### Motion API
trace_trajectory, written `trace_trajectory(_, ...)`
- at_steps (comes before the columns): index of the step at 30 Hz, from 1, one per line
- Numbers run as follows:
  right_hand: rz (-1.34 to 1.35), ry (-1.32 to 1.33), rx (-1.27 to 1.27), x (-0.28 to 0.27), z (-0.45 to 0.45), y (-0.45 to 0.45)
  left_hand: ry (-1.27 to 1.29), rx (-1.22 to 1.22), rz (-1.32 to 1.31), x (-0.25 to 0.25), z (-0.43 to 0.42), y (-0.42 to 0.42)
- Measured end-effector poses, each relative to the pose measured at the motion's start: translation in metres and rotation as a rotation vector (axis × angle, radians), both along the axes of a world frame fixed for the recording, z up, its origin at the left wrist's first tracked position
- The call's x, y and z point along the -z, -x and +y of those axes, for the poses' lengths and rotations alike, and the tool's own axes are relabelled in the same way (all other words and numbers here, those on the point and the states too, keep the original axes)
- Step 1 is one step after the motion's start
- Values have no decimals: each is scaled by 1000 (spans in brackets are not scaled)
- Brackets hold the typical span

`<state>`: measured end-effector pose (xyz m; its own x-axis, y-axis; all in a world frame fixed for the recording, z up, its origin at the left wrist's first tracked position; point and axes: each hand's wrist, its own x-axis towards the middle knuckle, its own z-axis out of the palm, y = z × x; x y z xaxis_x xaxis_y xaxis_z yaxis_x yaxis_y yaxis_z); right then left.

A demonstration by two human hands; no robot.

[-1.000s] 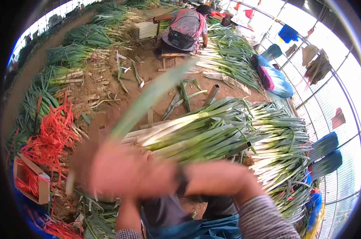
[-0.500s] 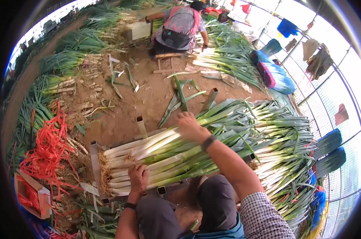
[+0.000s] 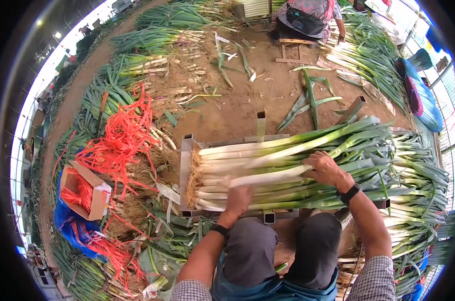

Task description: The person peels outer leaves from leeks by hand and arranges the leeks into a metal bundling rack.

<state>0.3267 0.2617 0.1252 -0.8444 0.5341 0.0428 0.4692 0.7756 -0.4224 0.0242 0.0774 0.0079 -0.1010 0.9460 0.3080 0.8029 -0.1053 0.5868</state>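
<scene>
A row of leeks (image 3: 267, 196) lies across a metal frame (image 3: 186, 163), root ends to the left and green leaves to the right. My right hand (image 3: 328, 169) is closed around a leek (image 3: 275, 176) where its white stalk turns green. This stalk lies over the others, its root end smeared by motion. My left hand (image 3: 239, 200) is beside that end, over the white stalks near the front bar; blur hides whether its fingers grip anything.
A large pile of leeks (image 3: 418, 195) lies on the right. To the left are red plastic strips (image 3: 119, 135) and a cardboard box (image 3: 98, 195) of them. Metal posts (image 3: 261, 123) rise behind the frame. Farther back, a person (image 3: 307, 20) sits on a wooden stool (image 3: 289, 51).
The view has swung left. My right hand has moved from the back of the row to a stalk over its middle. My left hand has lifted off the front stalks and is moving.
</scene>
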Motion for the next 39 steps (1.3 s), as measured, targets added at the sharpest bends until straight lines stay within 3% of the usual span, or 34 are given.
trace_trajectory(2,-62,-61,12,7,1,-2,236,-12,-47,4,-9,3)
trace_trajectory(4,-78,-70,138,9,-8,-1,-71,-18,-53,-8,1,-8)
trace_trajectory(5,-222,-142,144,17,-7,8,-96,7,-17,-22,5,-9)
trace_trajectory(6,-166,-50,162,15,-10,20,-114,16,35,-31,6,-11)
trace_trajectory(11,-194,-104,81,25,-41,65,-73,40,4,-14,-4,-12)
trace_trajectory(12,-156,-156,21,33,-34,64,-4,43,49,-3,-8,-6)
trace_trajectory(13,91,-114,37,42,-31,62,9,29,62,7,-13,-4)
trace_trajectory(15,155,-98,-11,27,-28,61,-57,-2,128,-32,-12,-11)
trace_trajectory(16,140,-90,111,24,-33,62,-59,-20,111,-41,-10,-15)
trace_trajectory(19,105,-34,107,28,-34,69,-184,-32,141,-42,-7,-17)
trace_trajectory(24,-51,8,154,34,-61,102,-128,-58,184,-48,-12,-19)
trace_trajectory(29,66,47,107,28,-69,101,-186,-49,208,-55,-25,-8)
trace_trajectory(32,85,54,111,33,-70,100,-261,-200,291,-66,-27,7)
trace_trajectory(37,-124,107,123,27,-54,104,221,-334,430,-88,7,89)
trace_trajectory(39,-70,106,112,36,-46,104,474,-328,422,-89,24,115)
